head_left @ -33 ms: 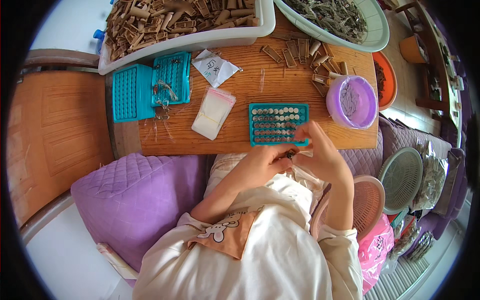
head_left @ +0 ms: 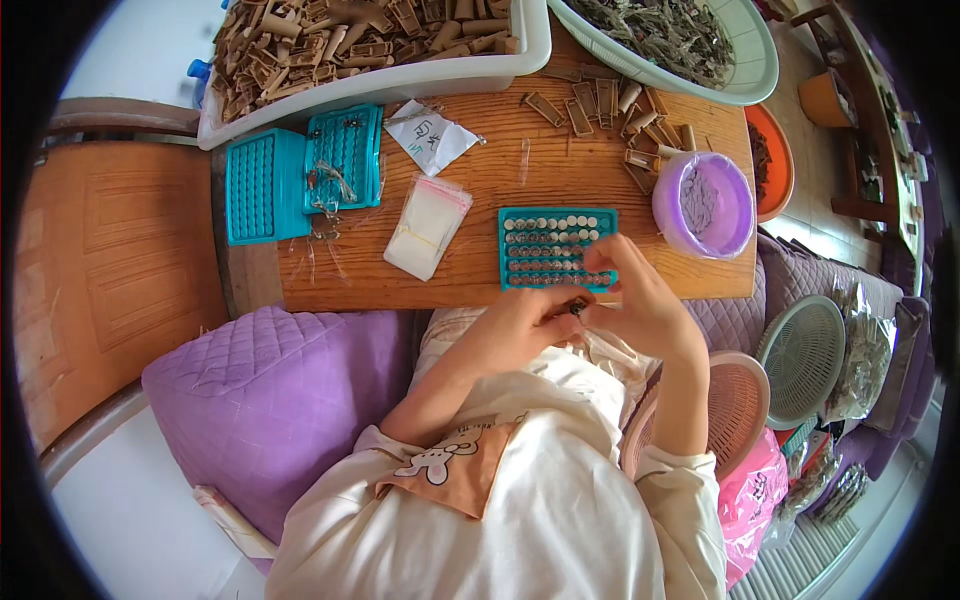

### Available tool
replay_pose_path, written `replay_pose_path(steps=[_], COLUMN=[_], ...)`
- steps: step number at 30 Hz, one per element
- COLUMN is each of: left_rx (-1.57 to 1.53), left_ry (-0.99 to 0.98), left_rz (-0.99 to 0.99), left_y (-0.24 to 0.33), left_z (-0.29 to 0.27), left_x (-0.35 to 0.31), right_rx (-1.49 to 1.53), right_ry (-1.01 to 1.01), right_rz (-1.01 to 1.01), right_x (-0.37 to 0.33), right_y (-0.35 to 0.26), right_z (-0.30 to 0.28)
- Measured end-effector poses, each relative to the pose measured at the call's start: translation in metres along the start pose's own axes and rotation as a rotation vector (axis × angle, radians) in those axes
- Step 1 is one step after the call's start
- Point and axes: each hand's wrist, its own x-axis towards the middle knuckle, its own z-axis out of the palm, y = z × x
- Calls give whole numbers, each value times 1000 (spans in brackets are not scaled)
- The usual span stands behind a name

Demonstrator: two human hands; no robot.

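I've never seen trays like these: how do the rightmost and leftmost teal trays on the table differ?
The rightmost teal tray holds rows of round pieces, white and darker; the leftmost teal tray shows teal rows without such pieces. The rightmost's long side runs left to right, the leftmost's near to far. The right hand partly hides the rightmost, not the leftmost. Both are teal and rectangular.

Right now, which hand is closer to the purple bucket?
Right: the right hand is apart from the purple bucket, to its lower left in view; the left hand is farther left.
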Motion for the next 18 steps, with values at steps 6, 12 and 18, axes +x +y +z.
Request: replay_pose_path(steps=[6,12,18], left_rx=[-671,-736,-705], left_ry=[146,483,545], left_rz=[99,119,156], left_y=[-2,-7,1], left_z=[-36,-40,-37], left_x=[-17,-19,-19], right_rx=[170,-736,-851], right_ry=[156,745,712], right_rz=[-17,-154,-106], right_x=[93,160,152], right_y=[12,35,27], right_z=[0,14,13])
